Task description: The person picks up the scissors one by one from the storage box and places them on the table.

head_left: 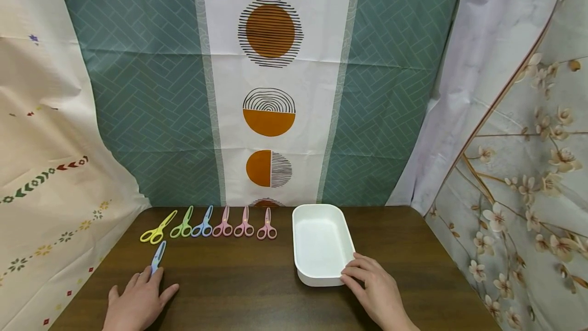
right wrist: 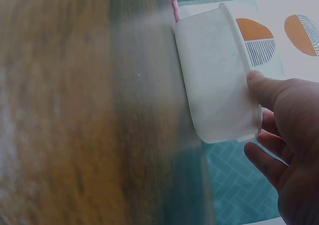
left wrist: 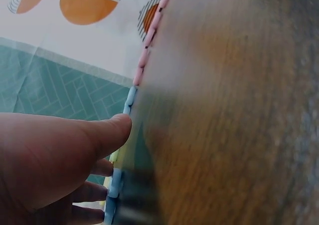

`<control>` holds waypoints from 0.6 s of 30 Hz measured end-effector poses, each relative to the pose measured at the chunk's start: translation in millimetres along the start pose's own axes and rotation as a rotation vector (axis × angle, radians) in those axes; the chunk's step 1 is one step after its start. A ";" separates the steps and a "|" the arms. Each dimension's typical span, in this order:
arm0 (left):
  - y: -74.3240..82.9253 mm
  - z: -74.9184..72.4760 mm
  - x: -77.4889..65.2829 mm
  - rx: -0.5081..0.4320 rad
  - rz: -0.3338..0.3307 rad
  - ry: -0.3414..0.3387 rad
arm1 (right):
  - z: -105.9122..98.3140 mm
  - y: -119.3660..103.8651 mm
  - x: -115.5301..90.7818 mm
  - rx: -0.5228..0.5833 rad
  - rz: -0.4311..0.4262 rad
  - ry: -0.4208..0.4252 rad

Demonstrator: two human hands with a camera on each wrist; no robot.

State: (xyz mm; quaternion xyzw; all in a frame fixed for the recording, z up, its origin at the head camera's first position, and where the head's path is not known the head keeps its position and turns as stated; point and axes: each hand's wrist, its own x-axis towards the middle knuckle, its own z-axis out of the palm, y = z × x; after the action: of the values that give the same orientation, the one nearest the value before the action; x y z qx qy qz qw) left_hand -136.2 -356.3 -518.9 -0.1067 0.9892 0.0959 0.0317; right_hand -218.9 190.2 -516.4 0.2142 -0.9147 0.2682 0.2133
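Observation:
A pair of blue scissors [head_left: 158,254] lies at the left of the table, blade pointing away. Over its handles my left hand [head_left: 140,300] rests palm down with spread fingers, which hide the finger loops. In the left wrist view, the left thumb [left wrist: 112,132] is stretched out beside blue plastic. A white rectangular container [head_left: 323,241] stands right of the middle with bare insides. My right hand [head_left: 374,287] holds its near right corner by the rim. The right wrist view has the right thumb [right wrist: 259,83] against the rim and the other fingers round the side.
Along the back edge lie yellow scissors [head_left: 158,228], green scissors [head_left: 182,222], another blue pair [head_left: 202,222] and three pink pairs, one of them pink scissors [head_left: 267,225] nearest the container. Patterned cloth [head_left: 386,91] hangs behind the brown table [head_left: 239,290] and at both sides.

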 end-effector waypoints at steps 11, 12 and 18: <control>-0.3 1.3 0.9 0.009 -0.002 0.004 | -1.0 -0.6 -0.2 -0.006 -0.010 -0.004; 0.9 0.3 0.7 0.009 0.002 0.012 | -1.6 -0.4 0.1 -0.011 -0.009 -0.007; 9.9 -6.1 -0.8 0.007 0.033 0.065 | -4.9 -0.4 0.1 -0.042 -0.026 -0.012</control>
State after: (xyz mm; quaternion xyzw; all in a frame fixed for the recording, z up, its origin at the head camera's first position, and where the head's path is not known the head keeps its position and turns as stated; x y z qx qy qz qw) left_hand -137.8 -347.8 -511.0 -0.0935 0.9916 0.0896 -0.0016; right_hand -217.4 192.7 -512.5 0.2231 -0.9185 0.2450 0.2159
